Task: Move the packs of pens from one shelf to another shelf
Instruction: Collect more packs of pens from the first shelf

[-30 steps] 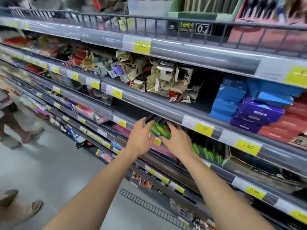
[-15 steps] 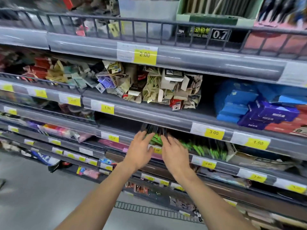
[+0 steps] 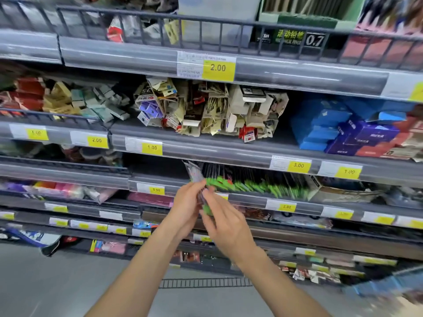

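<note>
Where our forearms reach up from the bottom edge, the grey floor (image 3: 57, 282) lies open beneath them, bounded ahead by the lowest shelf lips. We use the 2.00 price tag (image 3: 286, 206) on the pen shelf's front rail (image 3: 251, 200) as our landmark. Left of that tag, our left hand (image 3: 186, 209) and right hand (image 3: 225, 221) meet in front of the rail, with a pack of pens (image 3: 202, 197) between them. Our left fingers curl round the pack's left side and our right fingers pinch its lower, green end; the pack's silvery top sticks up above our left fingertips, tilted left. Motion blur hides the finer finger contact. Just above the tag, behind the rail, the row of green pen packs (image 3: 258, 186) stands upright, filling the shelf rightward to a cardboard box (image 3: 338, 193). Higher above the tag, under the next shelf, the gap is low and dark. Farther up sit blue boxes (image 3: 320, 126) and mixed hanging cards (image 3: 206, 110).
</note>
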Demonstrator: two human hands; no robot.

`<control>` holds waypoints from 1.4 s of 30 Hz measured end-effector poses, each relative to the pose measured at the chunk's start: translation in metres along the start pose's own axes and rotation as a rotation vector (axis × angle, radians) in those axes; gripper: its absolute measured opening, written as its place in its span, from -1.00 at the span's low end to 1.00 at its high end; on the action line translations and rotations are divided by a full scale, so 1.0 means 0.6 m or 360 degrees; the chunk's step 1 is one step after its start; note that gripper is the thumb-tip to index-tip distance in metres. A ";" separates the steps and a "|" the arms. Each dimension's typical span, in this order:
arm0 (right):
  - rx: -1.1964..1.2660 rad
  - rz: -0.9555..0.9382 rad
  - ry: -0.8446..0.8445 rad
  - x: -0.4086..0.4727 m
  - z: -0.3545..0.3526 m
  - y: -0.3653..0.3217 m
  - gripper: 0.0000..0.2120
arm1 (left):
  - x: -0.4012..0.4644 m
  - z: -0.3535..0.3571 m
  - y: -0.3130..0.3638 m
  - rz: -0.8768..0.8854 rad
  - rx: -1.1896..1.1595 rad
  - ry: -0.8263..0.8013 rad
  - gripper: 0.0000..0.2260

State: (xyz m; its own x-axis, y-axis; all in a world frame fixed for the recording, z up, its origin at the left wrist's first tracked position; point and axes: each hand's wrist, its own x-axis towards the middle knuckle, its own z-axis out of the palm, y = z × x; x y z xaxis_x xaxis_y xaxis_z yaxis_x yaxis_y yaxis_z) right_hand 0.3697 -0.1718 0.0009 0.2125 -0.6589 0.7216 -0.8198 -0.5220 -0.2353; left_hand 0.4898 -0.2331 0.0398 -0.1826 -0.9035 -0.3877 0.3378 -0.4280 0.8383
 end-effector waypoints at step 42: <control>0.0048 0.0197 -0.0351 -0.015 -0.002 0.018 -0.59 | 0.034 -0.043 -0.043 -0.0255 -0.0576 0.0161 -0.57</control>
State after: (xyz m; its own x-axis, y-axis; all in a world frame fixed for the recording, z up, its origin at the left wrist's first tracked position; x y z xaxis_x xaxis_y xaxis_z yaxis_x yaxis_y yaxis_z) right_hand 0.3586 -0.1708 -0.0076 0.2251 -0.8193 0.5273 -0.8312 -0.4438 -0.3348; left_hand 0.5013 -0.2409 0.0006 -0.1735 -0.8147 -0.5532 0.6187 -0.5273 0.5824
